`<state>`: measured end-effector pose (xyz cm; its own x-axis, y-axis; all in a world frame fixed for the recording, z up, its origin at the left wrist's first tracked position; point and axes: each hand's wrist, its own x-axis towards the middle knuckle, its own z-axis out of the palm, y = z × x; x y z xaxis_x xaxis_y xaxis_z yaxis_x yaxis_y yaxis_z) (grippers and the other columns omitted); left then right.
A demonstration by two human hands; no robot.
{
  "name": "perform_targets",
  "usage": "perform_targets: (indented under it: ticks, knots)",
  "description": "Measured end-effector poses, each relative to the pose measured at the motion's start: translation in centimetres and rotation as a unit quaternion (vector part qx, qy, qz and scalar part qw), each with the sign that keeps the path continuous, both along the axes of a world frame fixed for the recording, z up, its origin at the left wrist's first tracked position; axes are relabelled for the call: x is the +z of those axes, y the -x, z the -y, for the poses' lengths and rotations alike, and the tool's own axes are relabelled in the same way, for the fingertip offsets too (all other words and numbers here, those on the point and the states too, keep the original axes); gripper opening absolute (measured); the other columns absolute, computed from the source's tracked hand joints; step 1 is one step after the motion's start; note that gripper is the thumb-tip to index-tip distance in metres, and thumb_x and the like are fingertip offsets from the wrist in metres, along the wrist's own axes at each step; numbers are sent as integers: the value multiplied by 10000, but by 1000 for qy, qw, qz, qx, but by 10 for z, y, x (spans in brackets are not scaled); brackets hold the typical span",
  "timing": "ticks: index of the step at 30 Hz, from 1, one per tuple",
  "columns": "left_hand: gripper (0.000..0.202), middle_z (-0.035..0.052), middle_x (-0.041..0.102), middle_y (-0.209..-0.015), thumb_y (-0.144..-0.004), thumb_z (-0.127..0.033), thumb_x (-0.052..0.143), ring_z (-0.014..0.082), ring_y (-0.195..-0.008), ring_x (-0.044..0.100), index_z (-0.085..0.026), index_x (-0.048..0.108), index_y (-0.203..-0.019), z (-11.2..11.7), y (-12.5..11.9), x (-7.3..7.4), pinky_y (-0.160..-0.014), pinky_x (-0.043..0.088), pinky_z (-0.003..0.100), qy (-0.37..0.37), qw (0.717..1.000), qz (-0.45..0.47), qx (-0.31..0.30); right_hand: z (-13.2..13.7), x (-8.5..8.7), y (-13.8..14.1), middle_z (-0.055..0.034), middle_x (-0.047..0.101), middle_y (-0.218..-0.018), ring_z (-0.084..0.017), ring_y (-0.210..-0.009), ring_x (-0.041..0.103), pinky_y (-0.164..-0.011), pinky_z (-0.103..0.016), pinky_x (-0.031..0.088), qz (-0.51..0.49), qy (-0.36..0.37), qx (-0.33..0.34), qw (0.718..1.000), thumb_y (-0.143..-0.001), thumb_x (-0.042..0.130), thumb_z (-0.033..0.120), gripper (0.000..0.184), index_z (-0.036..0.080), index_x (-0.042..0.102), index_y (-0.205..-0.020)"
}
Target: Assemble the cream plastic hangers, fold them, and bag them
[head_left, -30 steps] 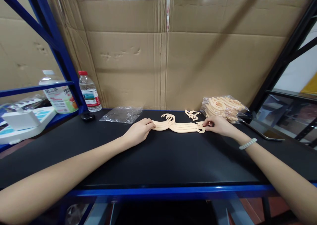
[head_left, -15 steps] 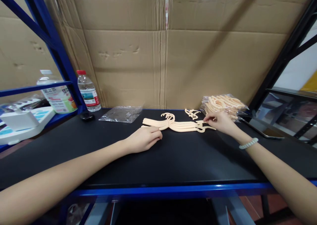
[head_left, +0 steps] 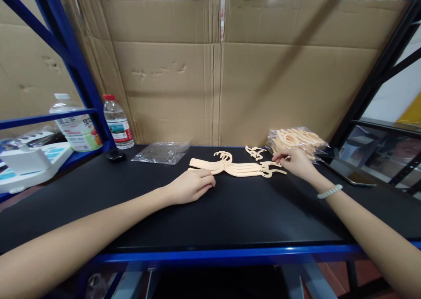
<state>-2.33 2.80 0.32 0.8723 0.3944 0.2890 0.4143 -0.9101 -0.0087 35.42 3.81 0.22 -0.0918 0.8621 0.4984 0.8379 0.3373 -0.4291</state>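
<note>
Several cream plastic folding hangers (head_left: 245,169) lie side by side on the black tabletop (head_left: 226,215), their hooks pointing away from me. My left hand (head_left: 194,186) rests at their left end, fingers curled together over the nearest hanger's arm and partly covering it. At the right end, my right hand (head_left: 292,163) pinches the tip of a small cream clip piece (head_left: 271,164) with thumb and forefinger. Another curved clip stretches out just below those fingers. Behind the hangers lies a small pile of loose cream clips (head_left: 255,153).
A clear bag of cream hanger parts (head_left: 296,139) sits behind my right hand, beside a dark flat device (head_left: 348,172). An empty plastic bag (head_left: 161,152), a black mouse (head_left: 115,155) and a water bottle (head_left: 117,126) stand left. Cardboard (head_left: 171,93) walls the back.
My right hand's fingertips have shifted slightly right along the end of the hangers, showing more of the clip piece. My left hand and the hangers stay put; the view tilts slightly.
</note>
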Motion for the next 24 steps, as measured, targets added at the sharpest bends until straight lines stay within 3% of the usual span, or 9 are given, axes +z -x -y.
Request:
perform_targets:
  ticks: [12,16,19,21,24]
  knots:
    - [188,56,619,-951,-946,-174,384,174,-832,592,-182,572,-946,2,0,1,-729,453,268,-6,1000,0,6,0,1,2,-71,726,-778,-215,-717,664,-667,-334,517,-36,-20,-1,999,-696,464,209,260,159,712,-754]
    - [190,59,618,-951,-939,-164,386,174,-827,590,-181,575,-946,1,1,0,-734,460,271,-11,1000,3,1,1,10,1,-63,720,-755,-218,-697,659,-669,-338,518,-57,-40,-14,997,-718,515,240,210,171,711,-747]
    - [191,56,617,-952,-935,-156,387,171,-819,590,-183,576,-949,0,1,-1,-732,464,271,-15,1000,5,-4,3,26,-17,-82,723,-803,-227,-718,662,-674,-322,517,-99,-101,-121,982,-737,609,309,187,169,721,-791]
    - [193,56,618,-952,-936,-154,384,170,-812,589,-181,574,-949,0,2,-1,-731,464,274,-16,1000,4,-4,6,37,-42,-137,721,-890,-245,-814,672,-703,-303,511,-138,-143,-226,954,-786,596,327,259,133,723,-900]
    - [197,57,618,-947,-938,-160,378,169,-808,586,-179,574,-947,0,2,-2,-730,463,276,-15,1000,7,-1,18,40,-97,-263,670,-1047,-270,-942,661,-722,-307,498,-157,-141,-322,923,-812,522,187,392,14,627,-1148]
